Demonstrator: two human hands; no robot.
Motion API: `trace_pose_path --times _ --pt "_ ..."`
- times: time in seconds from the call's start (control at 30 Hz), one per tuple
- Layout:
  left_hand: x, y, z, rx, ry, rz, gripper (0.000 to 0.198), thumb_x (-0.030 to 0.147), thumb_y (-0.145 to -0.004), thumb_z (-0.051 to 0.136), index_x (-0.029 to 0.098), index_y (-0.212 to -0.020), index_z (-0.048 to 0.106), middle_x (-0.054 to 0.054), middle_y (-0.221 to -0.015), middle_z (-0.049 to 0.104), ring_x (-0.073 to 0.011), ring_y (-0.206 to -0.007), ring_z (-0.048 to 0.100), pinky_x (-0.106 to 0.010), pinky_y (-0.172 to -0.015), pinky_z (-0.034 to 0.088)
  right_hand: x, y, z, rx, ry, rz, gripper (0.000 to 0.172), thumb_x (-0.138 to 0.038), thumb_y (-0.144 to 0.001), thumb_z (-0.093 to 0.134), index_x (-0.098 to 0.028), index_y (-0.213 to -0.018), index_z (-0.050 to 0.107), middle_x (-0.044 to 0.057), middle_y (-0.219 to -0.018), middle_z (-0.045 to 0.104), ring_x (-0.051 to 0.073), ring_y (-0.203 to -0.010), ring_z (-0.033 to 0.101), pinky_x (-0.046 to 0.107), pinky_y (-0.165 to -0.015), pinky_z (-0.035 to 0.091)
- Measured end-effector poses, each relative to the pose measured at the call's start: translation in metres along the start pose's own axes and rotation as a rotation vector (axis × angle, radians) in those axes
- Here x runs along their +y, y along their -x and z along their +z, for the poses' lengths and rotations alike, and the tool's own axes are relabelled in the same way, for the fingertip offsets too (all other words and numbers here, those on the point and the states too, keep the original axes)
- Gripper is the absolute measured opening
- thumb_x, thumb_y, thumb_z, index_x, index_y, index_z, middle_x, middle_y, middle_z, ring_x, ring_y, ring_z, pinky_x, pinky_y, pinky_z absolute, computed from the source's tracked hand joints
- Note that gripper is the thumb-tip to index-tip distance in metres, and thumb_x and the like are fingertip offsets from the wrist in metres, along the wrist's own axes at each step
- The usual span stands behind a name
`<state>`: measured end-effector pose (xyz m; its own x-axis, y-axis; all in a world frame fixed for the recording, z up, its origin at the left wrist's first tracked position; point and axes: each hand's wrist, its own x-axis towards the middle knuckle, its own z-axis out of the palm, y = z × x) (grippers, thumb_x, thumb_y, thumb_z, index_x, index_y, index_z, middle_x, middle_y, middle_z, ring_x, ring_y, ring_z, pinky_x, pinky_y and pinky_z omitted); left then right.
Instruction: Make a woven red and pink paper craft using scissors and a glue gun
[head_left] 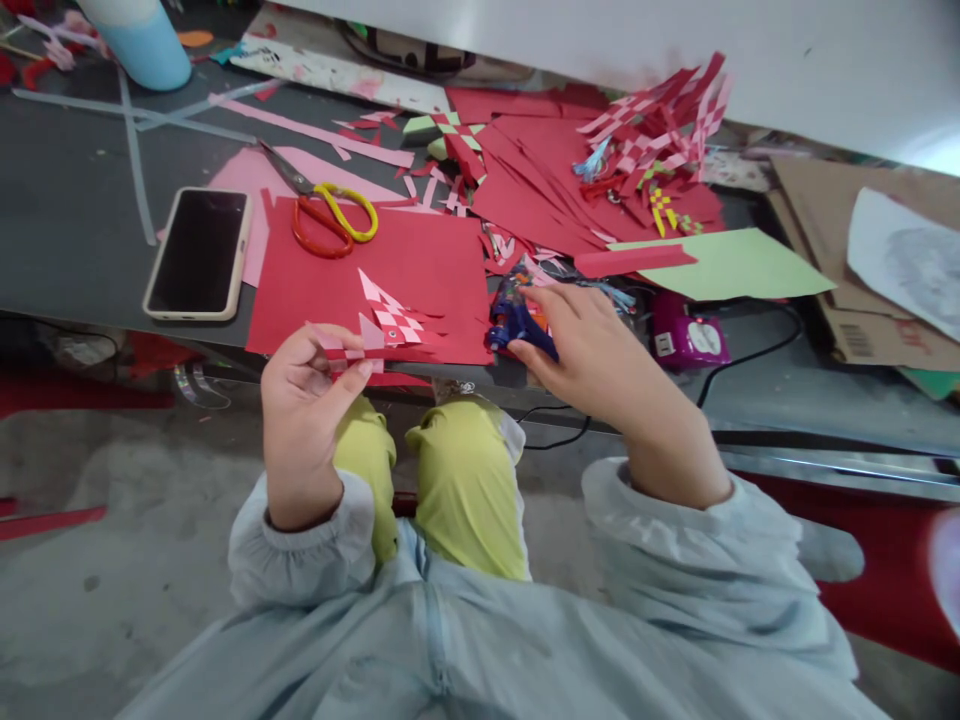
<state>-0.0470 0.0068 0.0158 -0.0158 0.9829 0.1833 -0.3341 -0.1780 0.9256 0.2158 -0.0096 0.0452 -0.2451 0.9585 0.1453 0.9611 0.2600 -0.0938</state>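
My left hand (pixel 311 390) pinches a woven red-and-pink paper piece (pixel 352 352) with loose strip ends, between thumb and fingers at the table's front edge. Just beyond it, a checkered woven paper fish (pixel 394 322) with a small eye lies on a red paper sheet (pixel 442 260). My right hand (pixel 581 335) closes around a dark blue glue gun (pixel 514 320) at the sheet's right edge; its palm hides part of the tool. Yellow-and-red-handled scissors (pixel 322 215) rest on the sheet's back left corner, blades pointing away to the left.
A phone (pixel 199 255) lies left of the sheet. Clear glue sticks (pixel 135 160) and a blue-liquid bottle (pixel 142 45) are behind it. Red paper scraps and woven strips (pixel 660 120) pile up at the back. Right are green paper (pixel 750 265), a purple box (pixel 690 335) and cardboard (pixel 817 240).
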Motion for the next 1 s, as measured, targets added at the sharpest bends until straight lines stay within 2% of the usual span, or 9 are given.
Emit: trace_pose_path --times 0.1,0.17,0.3,0.4,0.53,0.7,0.77,0.87,1.0 --pt "0.001 -0.001 0.0 -0.017 0.072 0.008 0.02 0.01 -0.068 0.081 0.022 -0.08 0.072 0.003 -0.076 0.064 -0.0079 -0.069 0.062 -0.018 -0.065 0.055 -0.017 -0.018 -0.01 0.078 -0.255 -0.007 0.039 -0.039 -0.097 0.04 -0.017 -0.123 0.059 0.016 -0.117 0.066 0.029 -0.112 0.058 0.047 -0.099 0.044" --pt "0.002 -0.002 0.0 -0.004 0.088 0.004 0.021 0.01 -0.065 0.083 0.022 -0.078 0.072 0.002 -0.075 0.065 -0.0079 -0.068 0.062 -0.018 -0.064 0.054 -0.028 -0.033 -0.012 0.057 -0.411 0.017 0.042 -0.045 -0.097 0.037 -0.018 -0.11 0.066 0.013 -0.107 0.07 0.025 -0.101 0.063 0.042 -0.091 0.047" --pt "0.003 -0.002 -0.003 0.011 0.147 0.022 0.023 0.01 -0.06 0.086 0.021 -0.075 0.073 0.002 -0.074 0.067 -0.0067 -0.068 0.062 -0.014 -0.062 0.052 -0.042 -0.059 -0.008 -0.237 -0.775 0.122 0.068 -0.068 -0.092 0.03 -0.017 -0.087 0.074 0.009 -0.087 0.073 0.02 -0.08 0.064 0.033 -0.076 0.048" --pt "0.002 -0.002 -0.004 -0.015 0.167 0.044 0.021 0.01 -0.063 0.084 0.02 -0.076 0.072 0.002 -0.074 0.068 -0.0063 -0.07 0.064 -0.014 -0.064 0.052 -0.05 -0.069 -0.005 -0.428 -0.967 0.193 0.076 -0.079 -0.085 0.032 -0.018 -0.078 0.076 0.008 -0.08 0.073 0.019 -0.074 0.064 0.031 -0.072 0.049" --pt "0.0 -0.001 -0.004 -0.053 0.136 0.061 0.017 0.014 -0.07 0.082 0.024 -0.079 0.071 0.002 -0.079 0.069 -0.0078 -0.075 0.065 -0.018 -0.068 0.054 -0.056 -0.075 -0.002 -0.474 -1.021 0.236 0.072 -0.082 -0.078 0.042 -0.019 -0.076 0.076 0.007 -0.085 0.074 0.019 -0.079 0.064 0.03 -0.074 0.048" --pt "0.002 -0.001 -0.003 -0.056 0.08 0.027 0.02 0.026 -0.066 0.086 0.028 -0.074 0.068 0.002 -0.077 0.068 -0.0114 -0.07 0.063 -0.023 -0.064 0.054 -0.053 -0.079 -0.001 -0.457 -1.018 0.256 0.073 -0.084 -0.075 0.042 -0.019 -0.077 0.074 0.005 -0.079 0.071 0.017 -0.073 0.061 0.03 -0.07 0.046" --pt "0.003 -0.001 -0.002 -0.027 0.085 0.025 0.021 0.026 -0.065 0.087 0.027 -0.074 0.068 0.002 -0.074 0.067 -0.0108 -0.067 0.062 -0.023 -0.062 0.055 -0.051 -0.081 0.0 -0.433 -1.045 0.232 0.07 -0.083 -0.076 0.043 -0.019 -0.078 0.073 0.004 -0.078 0.07 0.016 -0.073 0.061 0.029 -0.069 0.046" --pt "0.003 -0.002 -0.001 0.006 0.1 0.012 0.021 0.022 -0.063 0.086 0.024 -0.074 0.069 0.003 -0.07 0.065 -0.0091 -0.063 0.06 -0.02 -0.06 0.054 -0.048 -0.083 0.004 -0.393 -1.099 0.155 0.062 -0.078 -0.078 0.049 -0.022 -0.084 0.073 0.004 -0.088 0.073 0.017 -0.081 0.063 0.028 -0.071 0.048" --pt "0.002 -0.001 -0.001 0.014 0.071 -0.006 0.019 0.019 -0.063 0.084 0.022 -0.073 0.068 0.003 -0.069 0.064 -0.0098 -0.062 0.06 -0.021 -0.059 0.053 -0.047 -0.086 0.012 -0.42 -1.146 0.194 0.055 -0.074 -0.08 0.052 -0.023 -0.09 0.071 0.004 -0.095 0.073 0.018 -0.085 0.064 0.027 -0.068 0.05"
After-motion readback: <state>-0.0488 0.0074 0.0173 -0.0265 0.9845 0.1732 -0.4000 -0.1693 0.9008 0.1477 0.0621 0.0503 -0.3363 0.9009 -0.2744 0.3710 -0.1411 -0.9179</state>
